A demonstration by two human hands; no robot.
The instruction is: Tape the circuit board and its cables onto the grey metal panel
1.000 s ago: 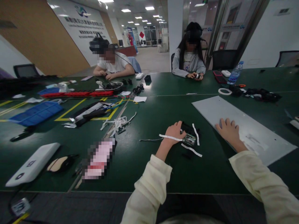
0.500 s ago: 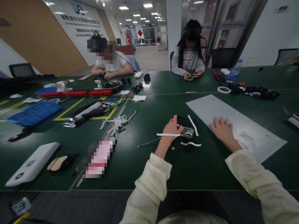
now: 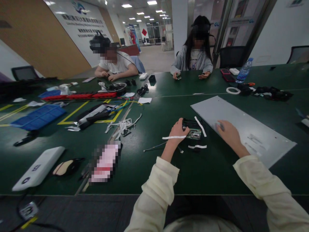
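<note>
My left hand (image 3: 178, 129) grips the left edge of a green circuit board (image 3: 194, 133) in a black frame on the table, thumb and fingers closed around it. A white strip (image 3: 174, 137) lies across that wrist. Two more strips are near the board: one white strip (image 3: 200, 126) at its upper right, another white strip (image 3: 197, 147) below it. My right hand (image 3: 230, 133) is over the left part of a flat grey panel (image 3: 243, 119). Its fingers are drawn together and smeared at the tips, so anything between them cannot be made out.
A thin cable (image 3: 154, 147) lies left of the board. Further left are tangled white strips (image 3: 124, 126), a pink-and-white item (image 3: 106, 161), a white power bank (image 3: 38, 168) and a blue tray (image 3: 37, 117). A tape roll (image 3: 233, 90) and water bottle (image 3: 244, 71) stand beyond the panel. Two people sit opposite.
My right hand's fingers, spread on the panel before, have drawn together. My left hand has stayed on the board. The person opposite on the right has moved their hands apart.
</note>
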